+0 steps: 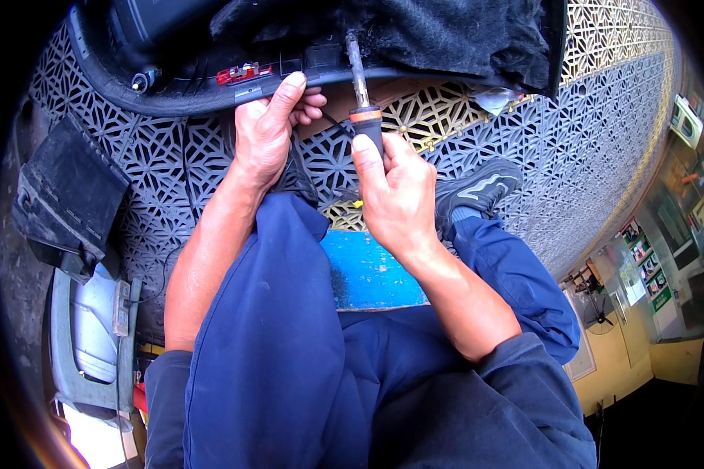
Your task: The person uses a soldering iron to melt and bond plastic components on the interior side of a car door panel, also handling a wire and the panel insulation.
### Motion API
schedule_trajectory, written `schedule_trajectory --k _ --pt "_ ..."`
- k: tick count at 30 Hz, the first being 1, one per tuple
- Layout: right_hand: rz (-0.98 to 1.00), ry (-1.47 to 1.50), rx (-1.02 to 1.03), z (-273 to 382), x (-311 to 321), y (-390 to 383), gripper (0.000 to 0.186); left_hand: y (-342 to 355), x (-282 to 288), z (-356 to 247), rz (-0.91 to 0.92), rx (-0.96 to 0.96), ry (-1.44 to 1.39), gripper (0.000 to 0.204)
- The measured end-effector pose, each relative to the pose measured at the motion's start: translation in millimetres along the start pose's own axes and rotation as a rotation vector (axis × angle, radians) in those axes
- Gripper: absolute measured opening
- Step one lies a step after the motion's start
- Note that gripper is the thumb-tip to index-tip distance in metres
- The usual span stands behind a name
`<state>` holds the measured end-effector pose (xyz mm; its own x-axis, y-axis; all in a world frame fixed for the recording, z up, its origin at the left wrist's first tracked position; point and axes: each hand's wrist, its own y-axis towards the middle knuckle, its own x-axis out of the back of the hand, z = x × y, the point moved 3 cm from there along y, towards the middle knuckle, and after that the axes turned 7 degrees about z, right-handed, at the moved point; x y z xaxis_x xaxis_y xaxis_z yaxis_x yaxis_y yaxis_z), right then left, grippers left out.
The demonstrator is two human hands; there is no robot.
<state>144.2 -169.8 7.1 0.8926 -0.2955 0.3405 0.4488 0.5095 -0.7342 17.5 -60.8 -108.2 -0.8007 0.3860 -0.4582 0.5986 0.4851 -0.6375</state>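
My right hand (399, 184) is wrapped round the black handle of a soldering iron (357, 70), with an orange ring below its bare metal shaft. The shaft points away from me, its far end over a black plastic car panel (314, 80). My left hand (270, 125) grips the panel's near rim, thumb on top and fingers curled, partly hidden. A thin black cord runs between my left fingers and the iron's handle. On the panel, left of my left hand, lies a small red plastic part (244, 73). Dark fabric-like lining (461, 43) covers the panel's right side.
A blue board (375, 270) shows between my legs. A loose black plastic piece (74, 187) lies at left, above a grey plastic frame (61, 336). Patterned floor tiles (594, 156) spread around. My shoe (485, 187) stands to the right. A fan (598, 316) is farther right.
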Motion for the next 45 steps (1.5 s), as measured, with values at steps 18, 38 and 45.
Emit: schedule_trajectory --k 18,38,45 --pt "-0.006 0.02 -0.011 0.0 1.3 2.4 0.031 0.3 0.6 0.3 0.002 -0.002 0.004 0.034" --pt "-0.006 0.048 -0.029 -0.9 -0.2 0.4 0.033 0.1 0.5 -0.1 0.001 0.004 0.013 0.034" --pt "0.007 0.045 -0.046 -3.3 0.2 0.3 0.033 0.3 0.1 -0.1 -0.003 0.004 0.003 0.034"
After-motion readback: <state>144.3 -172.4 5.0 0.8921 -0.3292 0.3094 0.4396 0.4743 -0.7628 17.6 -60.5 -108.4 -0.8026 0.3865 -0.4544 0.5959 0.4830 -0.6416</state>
